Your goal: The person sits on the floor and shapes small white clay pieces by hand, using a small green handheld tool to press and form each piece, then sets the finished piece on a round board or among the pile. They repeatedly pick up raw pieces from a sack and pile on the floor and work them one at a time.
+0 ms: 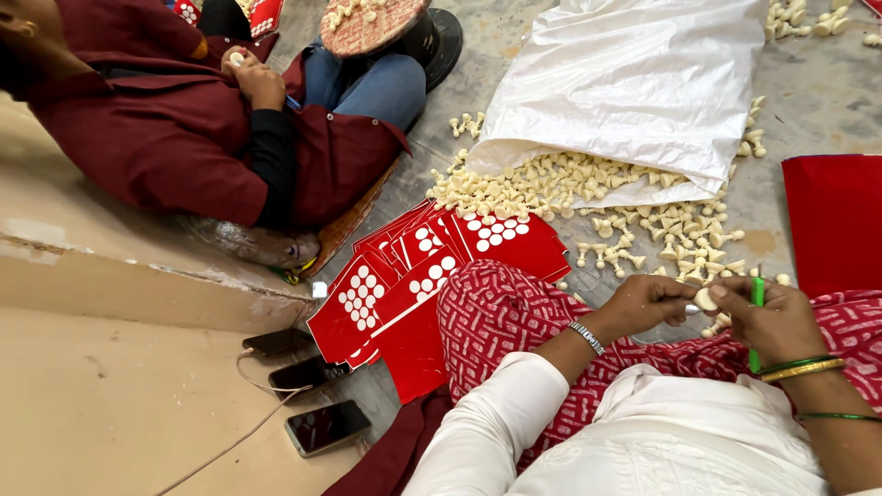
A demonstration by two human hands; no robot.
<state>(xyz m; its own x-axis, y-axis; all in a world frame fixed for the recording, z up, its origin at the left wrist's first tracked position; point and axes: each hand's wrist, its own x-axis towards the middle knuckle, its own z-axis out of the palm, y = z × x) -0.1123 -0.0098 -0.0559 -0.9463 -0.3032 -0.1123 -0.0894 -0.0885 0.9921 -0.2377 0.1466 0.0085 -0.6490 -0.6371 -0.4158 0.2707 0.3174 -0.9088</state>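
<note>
My left hand (648,301) and my right hand (770,320) meet over my lap, which is covered in red patterned cloth (501,308). Between the fingertips of both hands sits a small cream chess pawn (706,298). My right hand also grips a thin green tool (757,317), held upright. A silver watch is on my left wrist and green and gold bangles are on my right.
A white sack (634,83) spills a heap of cream pawns (588,188) on the grey floor. Red sheets with white round stickers (404,280) fan out at my left knee. Three phones (308,377) lie on a step. A person in maroon (175,119) sits at upper left.
</note>
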